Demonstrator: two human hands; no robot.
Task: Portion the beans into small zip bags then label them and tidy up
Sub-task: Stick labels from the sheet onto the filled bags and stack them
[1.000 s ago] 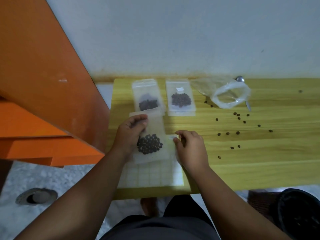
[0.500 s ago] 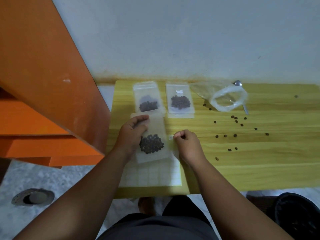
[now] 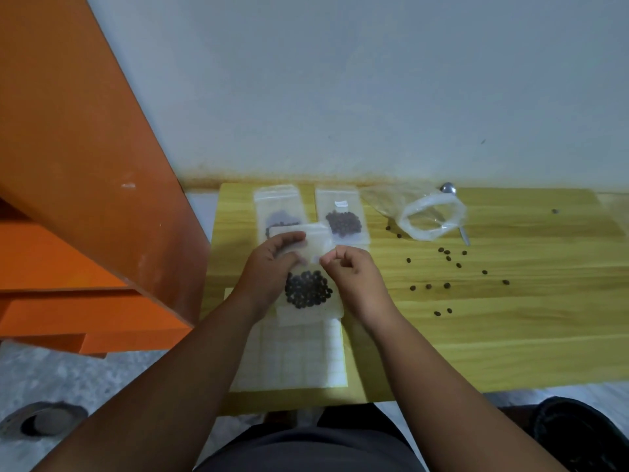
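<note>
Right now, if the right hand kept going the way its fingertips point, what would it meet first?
The right hand, pinching a label, would probably first meet the zip bag that the left hand holds; depth is unclear.

1. Table [image 3: 510,321]: yellowish wood, visible grain, smooth, faint sheen.
2. Zip bag [image 3: 318,238]: frosted, soft plastic.
3. Large bag [image 3: 384,201]: clear, glossy, crinkled plastic.
4. Spoon [image 3: 448,189]: shiny metal.
5. Label sheet [image 3: 299,356]: matt white paper.
6. Floor [image 3: 68,376]: rough, speckled stone.
7. Wall [image 3: 340,97]: matt grey paint.
</note>
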